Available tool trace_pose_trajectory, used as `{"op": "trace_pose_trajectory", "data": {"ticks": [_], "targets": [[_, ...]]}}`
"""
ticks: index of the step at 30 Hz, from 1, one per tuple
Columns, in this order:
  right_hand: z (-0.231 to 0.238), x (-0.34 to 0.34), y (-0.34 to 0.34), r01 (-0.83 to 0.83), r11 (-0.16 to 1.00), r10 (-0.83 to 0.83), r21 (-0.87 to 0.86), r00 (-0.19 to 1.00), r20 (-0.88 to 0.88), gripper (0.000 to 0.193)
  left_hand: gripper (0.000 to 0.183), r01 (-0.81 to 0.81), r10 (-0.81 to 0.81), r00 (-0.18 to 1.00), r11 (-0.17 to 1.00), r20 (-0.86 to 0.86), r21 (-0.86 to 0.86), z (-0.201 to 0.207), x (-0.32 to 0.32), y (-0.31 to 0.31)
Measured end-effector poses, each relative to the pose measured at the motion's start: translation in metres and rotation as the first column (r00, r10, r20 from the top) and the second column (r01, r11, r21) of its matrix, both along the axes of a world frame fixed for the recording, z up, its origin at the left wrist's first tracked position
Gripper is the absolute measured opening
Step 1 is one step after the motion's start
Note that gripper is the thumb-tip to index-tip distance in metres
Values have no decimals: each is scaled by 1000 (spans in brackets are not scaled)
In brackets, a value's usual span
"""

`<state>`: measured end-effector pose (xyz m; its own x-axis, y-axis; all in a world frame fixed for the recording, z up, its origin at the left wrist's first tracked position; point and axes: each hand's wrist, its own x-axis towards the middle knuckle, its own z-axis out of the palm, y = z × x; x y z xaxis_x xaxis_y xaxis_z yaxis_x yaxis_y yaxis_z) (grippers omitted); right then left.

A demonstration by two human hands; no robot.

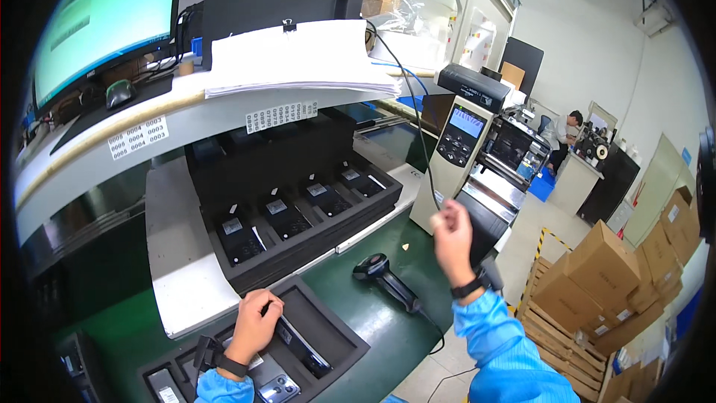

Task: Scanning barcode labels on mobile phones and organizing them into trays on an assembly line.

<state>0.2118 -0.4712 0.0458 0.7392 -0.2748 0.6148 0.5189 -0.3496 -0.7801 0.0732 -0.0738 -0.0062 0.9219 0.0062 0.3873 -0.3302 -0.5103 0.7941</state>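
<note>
My left hand (256, 327) is closed at the upper end of a dark phone-like device (304, 346), which sits tilted on its edge in a black foam tray (339, 328). Another phone (277, 386), grey with several camera lenses, lies in the same tray below my wrist. My right hand (453, 239) is raised in front of the label printer (459, 138). Its fingers are pinched together, and a tiny pale bit shows at the tips, too small to name. A black handheld barcode scanner (389, 283) rests on the green bench (358, 310) between my hands.
Behind, a foam tray (261, 272) holds several dark phones with small labels. Above it, a shelf carries a stack of papers (298, 56), a monitor (108, 22) and a mouse (119, 93). Cartons (604, 261) stand on a pallet at right. A person (563, 138) works farther back.
</note>
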Motion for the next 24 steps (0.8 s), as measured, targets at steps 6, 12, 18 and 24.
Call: {"op": "trace_pose_trajectory", "data": {"ticks": [6,12,18,24], "targets": [[58,52,-74,110,859,-44,500,989,-142,36,16,11,-11,999,1000,37,6,4,0,2],[60,60,-84,7,844,88,536,984,-153,35,17,55,-56,998,997,-8,-57,3,-4,5],[63,57,-88,-9,841,131,541,974,-187,35,18,52,-57,997,995,-58,-80,3,-9,3],[64,54,-86,-26,860,137,510,974,-179,37,51,-17,7,997,992,-80,-122,3,-14,-1]]}}
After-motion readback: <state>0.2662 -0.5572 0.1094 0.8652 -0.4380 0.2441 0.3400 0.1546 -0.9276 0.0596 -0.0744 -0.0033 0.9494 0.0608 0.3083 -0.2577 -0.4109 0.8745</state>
